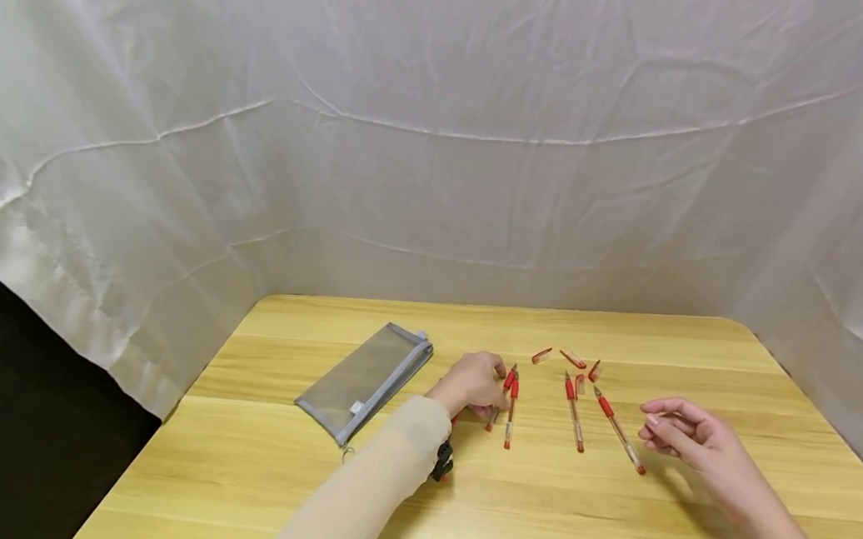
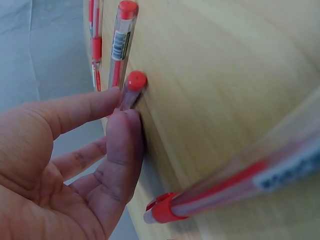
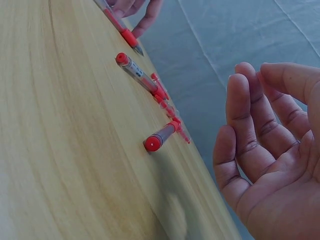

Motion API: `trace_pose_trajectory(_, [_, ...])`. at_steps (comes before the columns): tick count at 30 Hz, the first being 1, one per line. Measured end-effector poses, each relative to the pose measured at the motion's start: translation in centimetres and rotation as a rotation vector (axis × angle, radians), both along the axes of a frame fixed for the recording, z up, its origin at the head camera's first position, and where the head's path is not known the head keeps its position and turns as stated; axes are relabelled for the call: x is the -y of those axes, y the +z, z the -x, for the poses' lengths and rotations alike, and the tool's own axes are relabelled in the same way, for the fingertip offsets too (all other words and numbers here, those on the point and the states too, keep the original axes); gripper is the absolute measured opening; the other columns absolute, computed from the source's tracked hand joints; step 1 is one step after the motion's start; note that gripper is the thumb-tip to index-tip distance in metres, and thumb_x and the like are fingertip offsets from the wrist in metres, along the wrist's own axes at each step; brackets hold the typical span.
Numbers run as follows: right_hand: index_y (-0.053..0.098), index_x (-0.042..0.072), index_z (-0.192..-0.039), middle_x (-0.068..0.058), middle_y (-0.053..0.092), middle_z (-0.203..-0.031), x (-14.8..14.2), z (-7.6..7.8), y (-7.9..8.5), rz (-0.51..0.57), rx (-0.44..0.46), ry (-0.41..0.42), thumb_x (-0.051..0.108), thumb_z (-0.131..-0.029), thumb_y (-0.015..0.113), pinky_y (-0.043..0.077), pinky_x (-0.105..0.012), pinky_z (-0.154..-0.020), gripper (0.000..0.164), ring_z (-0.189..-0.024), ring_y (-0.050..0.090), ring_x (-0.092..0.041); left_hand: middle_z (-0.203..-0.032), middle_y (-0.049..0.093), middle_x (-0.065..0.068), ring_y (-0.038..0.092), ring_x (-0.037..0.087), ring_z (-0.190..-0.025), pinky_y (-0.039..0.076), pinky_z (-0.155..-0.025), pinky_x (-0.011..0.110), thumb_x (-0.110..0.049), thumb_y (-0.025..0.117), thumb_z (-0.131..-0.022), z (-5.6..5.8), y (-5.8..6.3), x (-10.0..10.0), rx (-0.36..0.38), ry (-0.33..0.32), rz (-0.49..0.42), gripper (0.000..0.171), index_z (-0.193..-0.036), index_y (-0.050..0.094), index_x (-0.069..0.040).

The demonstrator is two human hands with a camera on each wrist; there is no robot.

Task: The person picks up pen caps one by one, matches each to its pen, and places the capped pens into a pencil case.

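My left hand (image 1: 472, 383) reaches across the table and pinches a red gel pen (image 2: 134, 85) near its red end plug, between thumb and fingertips. Right beside it lies a second uncapped red pen (image 1: 511, 413), its tip pointing away from me. Under my left wrist, mostly hidden in the head view, is a capped red pen (image 2: 220, 195). My right hand (image 1: 693, 442) hovers at the right with loosely bent fingers and nothing in them. Nearest to it is a slanted uncapped pen (image 1: 621, 433); another uncapped pen (image 1: 575, 415) lies left of that one.
Several loose red caps, among them one cap (image 1: 541, 356) and another cap (image 1: 573, 360), lie beyond the pens. A grey mesh zip pouch (image 1: 364, 373) lies flat left of my left hand. Pale curtains (image 1: 512, 192) surround the wooden table (image 1: 237, 473) at the back and sides.
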State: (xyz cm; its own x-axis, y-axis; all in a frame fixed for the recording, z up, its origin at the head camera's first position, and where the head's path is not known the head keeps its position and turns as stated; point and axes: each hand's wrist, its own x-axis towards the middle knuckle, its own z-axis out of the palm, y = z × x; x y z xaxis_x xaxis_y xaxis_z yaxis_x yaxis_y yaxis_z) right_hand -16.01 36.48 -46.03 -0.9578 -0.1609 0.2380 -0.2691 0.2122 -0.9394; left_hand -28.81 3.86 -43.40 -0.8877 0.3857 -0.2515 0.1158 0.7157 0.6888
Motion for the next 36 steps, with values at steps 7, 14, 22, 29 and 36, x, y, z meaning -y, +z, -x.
trace_pose_trajectory(7, [0.069, 0.018, -0.125, 0.001, 0.079, -0.105, -0.07, -0.03, -0.13, 0.007, -0.003, 0.012, -0.002, -0.110, 0.052, 0.063, -0.018, -0.083, 0.030, -0.097, 0.076, -0.008, -0.067, 0.073, 0.011, 0.064, 0.015, -0.048, 0.061, -0.050, 0.028, -0.002, 0.085, -0.089, -0.02, -0.21, -0.22, -0.008, -0.004, -0.009, 0.047, -0.132, 0.067, -0.005])
trace_pose_trajectory(14, [0.069, 0.018, -0.125, 0.001, 0.080, -0.105, -0.09, -0.07, 0.00, -0.019, 0.003, 0.000, -0.001, -0.111, 0.052, 0.063, -0.019, -0.082, 0.029, -0.096, 0.076, -0.008, -0.078, 0.072, 0.010, 0.068, 0.018, -0.053, 0.063, -0.053, 0.029, 0.001, 0.082, -0.089, -0.14, -0.13, -0.23, 0.005, -0.008, -0.014, 0.047, -0.133, 0.066, -0.004])
trace_pose_trajectory(22, [0.068, 0.018, -0.125, 0.001, 0.080, -0.104, 0.07, -0.10, -0.09, -0.027, 0.021, -0.007, 0.001, -0.111, 0.053, 0.063, -0.019, -0.082, 0.027, -0.096, 0.076, -0.009, -0.084, 0.071, 0.011, 0.067, 0.019, -0.052, 0.061, -0.050, 0.029, 0.000, 0.081, -0.089, -0.48, -0.25, 0.00, -0.018, -0.024, 0.006, 0.047, -0.133, 0.064, -0.003])
trace_pose_trajectory(29, [0.068, 0.019, -0.125, 0.002, 0.080, -0.104, -0.01, -0.10, -0.23, -0.030, 0.024, -0.009, 0.001, -0.111, 0.052, 0.063, -0.019, -0.082, 0.027, -0.095, 0.076, -0.008, -0.082, 0.067, 0.006, 0.068, 0.019, -0.053, 0.060, -0.048, 0.028, -0.006, 0.085, -0.088, -0.55, -0.40, -0.05, -0.048, -0.019, 0.030, 0.046, -0.130, 0.066, -0.005])
trace_pose_trajectory(36, [0.068, 0.019, -0.124, 0.000, 0.079, -0.103, -0.01, -0.01, -0.27, -0.038, 0.029, -0.016, 0.001, -0.111, 0.053, 0.063, -0.019, -0.082, 0.027, -0.095, 0.076, -0.009, -0.079, 0.065, 0.007, 0.067, 0.019, -0.052, 0.061, -0.049, 0.030, -0.009, 0.084, -0.090, -0.43, -0.41, 0.21, -0.024, -0.014, 0.017, 0.048, -0.133, 0.063, -0.005])
